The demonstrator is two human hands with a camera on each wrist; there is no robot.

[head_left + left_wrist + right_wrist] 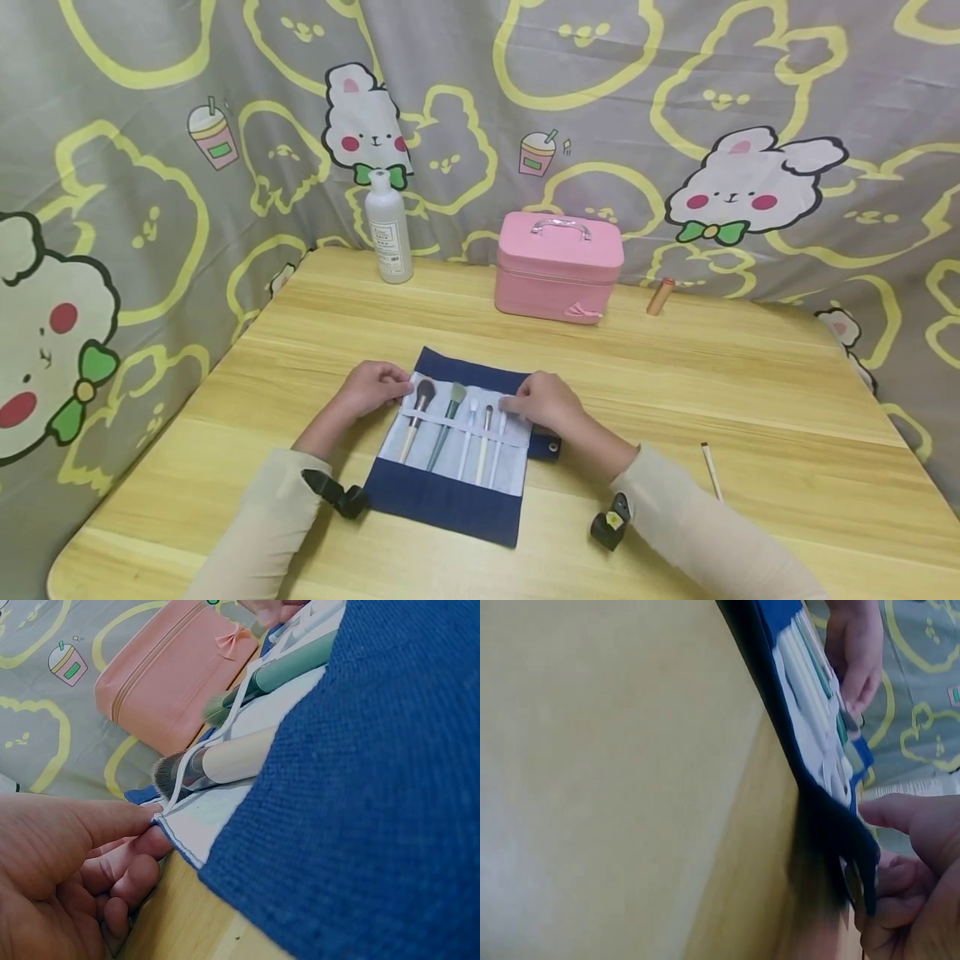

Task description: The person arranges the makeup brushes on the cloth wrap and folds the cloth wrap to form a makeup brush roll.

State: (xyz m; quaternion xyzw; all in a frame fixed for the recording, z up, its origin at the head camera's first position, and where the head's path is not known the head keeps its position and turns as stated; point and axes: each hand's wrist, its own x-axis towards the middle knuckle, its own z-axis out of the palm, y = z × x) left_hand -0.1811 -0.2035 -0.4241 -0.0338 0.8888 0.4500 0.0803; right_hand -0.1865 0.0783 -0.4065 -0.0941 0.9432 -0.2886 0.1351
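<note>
An unrolled navy makeup brush roll (446, 510) with a pale lining lies on the table between both hands. Several makeup brushes sit side by side under its white elastic band, among them a fluffy dark-haired brush (425, 392) and a green-handled brush (437, 450). My left hand (372, 389) pinches the roll's left edge between thumb and fingers, beside the dark brush head, as the left wrist view shows. On the opposite side, my right hand (550, 402) grips the right edge, thumb on top and fingers curled below, close to the strap with a snap (553, 447).
A pink makeup case (558, 287) stands at the back of the wooden table (247, 417). Left of it is a white bottle (388, 237), and to its right an orange tube (661, 297). One thin brush (712, 473) lies near the right forearm. A patterned curtain (465, 50) hangs behind.
</note>
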